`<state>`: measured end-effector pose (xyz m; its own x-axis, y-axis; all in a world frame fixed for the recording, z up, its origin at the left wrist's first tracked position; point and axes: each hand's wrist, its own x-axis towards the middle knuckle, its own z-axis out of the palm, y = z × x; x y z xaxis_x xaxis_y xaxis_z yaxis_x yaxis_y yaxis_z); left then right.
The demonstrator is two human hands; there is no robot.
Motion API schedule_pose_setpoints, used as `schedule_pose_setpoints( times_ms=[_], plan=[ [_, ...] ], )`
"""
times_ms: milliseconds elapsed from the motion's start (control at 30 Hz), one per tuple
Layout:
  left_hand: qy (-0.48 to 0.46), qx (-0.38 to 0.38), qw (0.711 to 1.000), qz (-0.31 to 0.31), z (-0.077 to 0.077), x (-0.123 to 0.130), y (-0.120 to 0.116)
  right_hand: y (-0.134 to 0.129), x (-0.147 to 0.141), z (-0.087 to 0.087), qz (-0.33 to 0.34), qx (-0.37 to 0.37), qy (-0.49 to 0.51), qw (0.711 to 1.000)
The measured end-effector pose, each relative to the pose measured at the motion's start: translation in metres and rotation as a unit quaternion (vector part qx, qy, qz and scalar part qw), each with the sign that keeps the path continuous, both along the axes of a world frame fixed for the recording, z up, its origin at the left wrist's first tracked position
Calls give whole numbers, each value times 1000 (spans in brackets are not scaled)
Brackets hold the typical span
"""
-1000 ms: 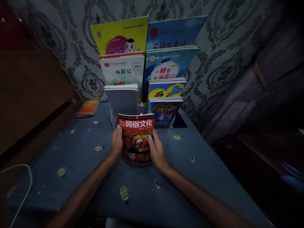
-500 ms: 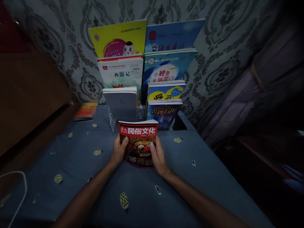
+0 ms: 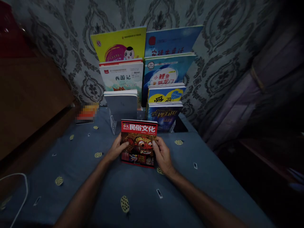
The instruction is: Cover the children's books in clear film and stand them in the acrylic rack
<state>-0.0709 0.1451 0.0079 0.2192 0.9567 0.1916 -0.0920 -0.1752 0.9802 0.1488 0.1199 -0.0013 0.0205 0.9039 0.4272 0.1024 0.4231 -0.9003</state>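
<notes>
A red-and-black paperback book [image 3: 139,148] with a colourful mask on its cover is held upright, facing me, between both hands. My left hand [image 3: 118,148] grips its left edge, thumb on the cover and fingers behind. On the opposite edge, my right hand [image 3: 163,155] holds it the same way; the fingers behind the book are partly hidden. Just beyond stands a clear stepped rack [image 3: 113,125] with books in two columns. Its front row bears a plain grey book [image 3: 122,106] at left and a dark blue book [image 3: 163,115] at right.
Higher in the rack are a white book [image 3: 122,77], a yellow-green book [image 3: 118,44] and a teal book [image 3: 169,69]. A blurred orange item [image 3: 86,112] lies at the back left. Patterned blue cloth [image 3: 185,186] covers the table. A white cable [image 3: 26,186] curves at left.
The book, bowed between my hands before, is now flatter, with its cover more fully visible. My left thumb sits slightly lower on it. The view has tilted up a little.
</notes>
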Motion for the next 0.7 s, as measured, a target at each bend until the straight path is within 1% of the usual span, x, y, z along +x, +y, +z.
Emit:
schedule_pose_setpoints(
  times_ms=[67,133,233,333,467,600,700],
  plan=[
    [6,-13,998,-65,-1,-12,5,1,1,1,2,-1,-2,1000],
    [15,-21,993,-114,0,-22,9,2,3,4,5,1,-3,1000],
    [39,-32,988,-148,2,-30,12,2,4,8,15,-1,-6,1000],
    [65,-44,985,-151,6,-33,11,2,6,11,28,-31,-12,999],
    [108,-56,984,-132,8,-34,10,3,7,11,50,-69,-11,996],
    [114,-55,983,-132,9,-35,12,6,6,12,54,-69,-16,996],
    [110,-49,986,-118,12,-35,14,10,2,15,49,-54,-29,997]
  ],
)
